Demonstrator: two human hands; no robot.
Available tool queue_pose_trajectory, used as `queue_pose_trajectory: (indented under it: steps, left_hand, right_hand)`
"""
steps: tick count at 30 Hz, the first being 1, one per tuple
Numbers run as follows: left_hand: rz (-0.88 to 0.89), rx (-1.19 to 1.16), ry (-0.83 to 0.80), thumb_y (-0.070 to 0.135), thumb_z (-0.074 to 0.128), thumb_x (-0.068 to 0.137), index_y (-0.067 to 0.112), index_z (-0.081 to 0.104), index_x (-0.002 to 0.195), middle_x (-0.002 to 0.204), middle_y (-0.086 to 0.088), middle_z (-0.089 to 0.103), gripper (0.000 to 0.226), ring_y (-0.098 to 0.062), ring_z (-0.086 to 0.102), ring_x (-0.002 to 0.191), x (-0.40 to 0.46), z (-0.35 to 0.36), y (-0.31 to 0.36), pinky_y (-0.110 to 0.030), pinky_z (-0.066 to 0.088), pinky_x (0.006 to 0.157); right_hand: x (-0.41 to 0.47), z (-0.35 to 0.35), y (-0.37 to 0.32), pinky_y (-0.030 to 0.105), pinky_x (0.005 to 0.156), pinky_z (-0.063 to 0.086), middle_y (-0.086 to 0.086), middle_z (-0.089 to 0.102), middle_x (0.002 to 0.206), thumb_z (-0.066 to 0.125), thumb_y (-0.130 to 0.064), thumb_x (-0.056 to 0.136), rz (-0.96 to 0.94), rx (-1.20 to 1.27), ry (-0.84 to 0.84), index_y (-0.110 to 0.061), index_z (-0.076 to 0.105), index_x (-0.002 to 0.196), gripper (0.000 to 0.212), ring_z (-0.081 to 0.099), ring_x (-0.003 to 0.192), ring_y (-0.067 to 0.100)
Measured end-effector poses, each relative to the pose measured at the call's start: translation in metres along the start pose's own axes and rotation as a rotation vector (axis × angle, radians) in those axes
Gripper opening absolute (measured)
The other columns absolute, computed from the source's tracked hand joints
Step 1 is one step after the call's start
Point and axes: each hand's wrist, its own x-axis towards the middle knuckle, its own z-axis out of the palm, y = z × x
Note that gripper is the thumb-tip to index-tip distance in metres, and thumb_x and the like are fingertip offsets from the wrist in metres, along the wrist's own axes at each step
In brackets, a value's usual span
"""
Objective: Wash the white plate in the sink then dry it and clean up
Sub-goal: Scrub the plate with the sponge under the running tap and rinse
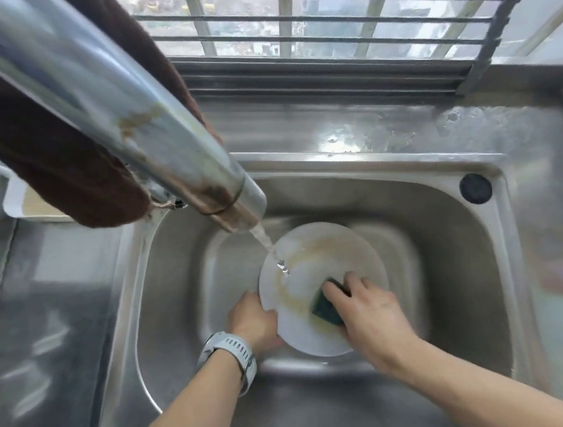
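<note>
The white plate (326,260) lies low in the steel sink (447,231), smeared with a yellowish-brown ring. My left hand (254,321), a white watch on its wrist, grips the plate's left rim. My right hand (368,311) presses a dark green sponge (323,307) onto the plate's lower right part. A thin stream of water (271,248) runs from the big steel faucet spout (118,101) onto the plate's upper left.
A brown towel (43,150) hangs over the faucet at the upper left. A black overflow cap (475,188) sits at the sink's far right corner. Steel counter (38,340) flanks the sink on the left. A barred window (322,13) stands behind the sink.
</note>
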Motion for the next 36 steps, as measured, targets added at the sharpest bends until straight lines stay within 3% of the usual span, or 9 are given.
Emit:
queue_pose_trajectory:
  steps: [3, 8, 13, 17, 20, 24, 27, 32, 36]
  left_hand:
    - [0.016, -0.005, 0.000, 0.034, 0.062, 0.060, 0.020, 0.067, 0.090, 0.097, -0.007, 0.079, 0.034, -0.035, 0.077, 0.093, -0.016, 0.000, 0.013, -0.048, 0.066, 0.082]
    - [0.038, 0.014, 0.037, 0.024, 0.063, 0.073, 0.019, 0.066, 0.084, 0.099, -0.009, 0.080, 0.013, -0.035, 0.077, 0.093, -0.022, 0.000, 0.016, -0.049, 0.065, 0.084]
    - [0.031, 0.000, 0.004, 0.032, 0.061, 0.062, 0.024, 0.074, 0.086, 0.087, -0.004, 0.081, 0.029, -0.032, 0.079, 0.087, -0.026, 0.002, 0.016, -0.049, 0.067, 0.079]
    - [0.033, -0.035, 0.012, 0.034, 0.062, 0.056, 0.030, 0.073, 0.096, 0.094, -0.003, 0.082, 0.042, -0.035, 0.079, 0.094, 0.007, 0.001, -0.006, -0.051, 0.066, 0.082]
    - [0.023, -0.019, 0.018, 0.031, 0.060, 0.061, 0.021, 0.070, 0.094, 0.096, -0.006, 0.081, 0.036, -0.034, 0.078, 0.092, -0.006, 0.002, 0.005, -0.050, 0.066, 0.081]
    - [0.037, 0.016, 0.017, 0.033, 0.058, 0.063, 0.021, 0.070, 0.088, 0.089, -0.004, 0.081, 0.030, -0.031, 0.078, 0.089, -0.026, 0.002, 0.017, -0.045, 0.066, 0.081]
    - [-0.006, -0.052, 0.055, 0.030, 0.061, 0.063, 0.015, 0.069, 0.088, 0.092, -0.009, 0.081, 0.030, -0.036, 0.078, 0.093, -0.024, -0.002, 0.016, -0.049, 0.066, 0.082]
    - [0.001, -0.084, 0.000, 0.029, 0.059, 0.066, 0.019, 0.065, 0.094, 0.102, -0.008, 0.080, 0.030, -0.036, 0.078, 0.095, -0.032, -0.003, 0.016, -0.051, 0.066, 0.083]
    - [0.008, -0.126, -0.001, 0.027, 0.060, 0.066, 0.025, 0.074, 0.090, 0.093, -0.008, 0.082, 0.028, -0.035, 0.078, 0.095, -0.038, -0.008, 0.015, -0.051, 0.065, 0.086]
  right_hand:
    - [0.034, 0.003, -0.031, 0.031, 0.045, 0.028, 0.011, 0.057, 0.088, 0.081, -0.018, 0.052, -0.101, 0.000, 0.031, -0.019, 0.062, 0.102, 0.053, 0.057, 0.065, 0.033]
    - [0.040, -0.011, 0.012, 0.031, 0.047, 0.034, 0.011, 0.057, 0.084, 0.080, -0.018, 0.060, 0.098, 0.026, 0.089, -0.019, 0.061, 0.103, 0.047, 0.058, 0.067, 0.035]
    - [0.020, 0.004, -0.028, 0.031, 0.040, 0.033, 0.010, 0.055, 0.083, 0.077, -0.021, 0.058, -0.090, 0.079, 0.032, -0.019, 0.063, 0.099, 0.043, 0.057, 0.062, 0.033]
    - [0.059, -0.012, -0.003, 0.033, 0.052, 0.034, 0.010, 0.060, 0.091, 0.066, -0.025, 0.078, 0.075, 0.059, 0.110, -0.021, 0.061, 0.110, 0.033, 0.060, 0.078, 0.036]
    - [0.009, -0.004, 0.019, 0.035, 0.049, 0.046, 0.008, 0.056, 0.086, 0.075, -0.018, 0.068, 0.116, 0.059, 0.098, -0.020, 0.057, 0.107, 0.043, 0.058, 0.072, 0.034]
    - [0.015, 0.005, -0.024, 0.033, 0.042, 0.035, 0.008, 0.056, 0.082, 0.072, -0.022, 0.064, -0.079, 0.086, 0.033, -0.020, 0.062, 0.101, 0.038, 0.058, 0.065, 0.033]
    - [0.058, -0.008, -0.013, 0.032, 0.049, 0.032, 0.009, 0.059, 0.083, 0.065, -0.024, 0.073, -0.005, 0.021, 0.098, -0.020, 0.062, 0.103, 0.031, 0.058, 0.070, 0.035]
    - [0.003, -0.004, -0.002, 0.032, 0.045, 0.036, 0.005, 0.055, 0.081, 0.077, -0.019, 0.059, 0.046, 0.065, -0.003, -0.021, 0.057, 0.099, 0.044, 0.057, 0.067, 0.032]
    - [0.051, -0.008, -0.024, 0.039, 0.058, 0.048, 0.006, 0.060, 0.096, 0.066, -0.026, 0.077, -0.079, 0.130, 0.005, -0.024, 0.055, 0.114, 0.038, 0.057, 0.090, 0.034]
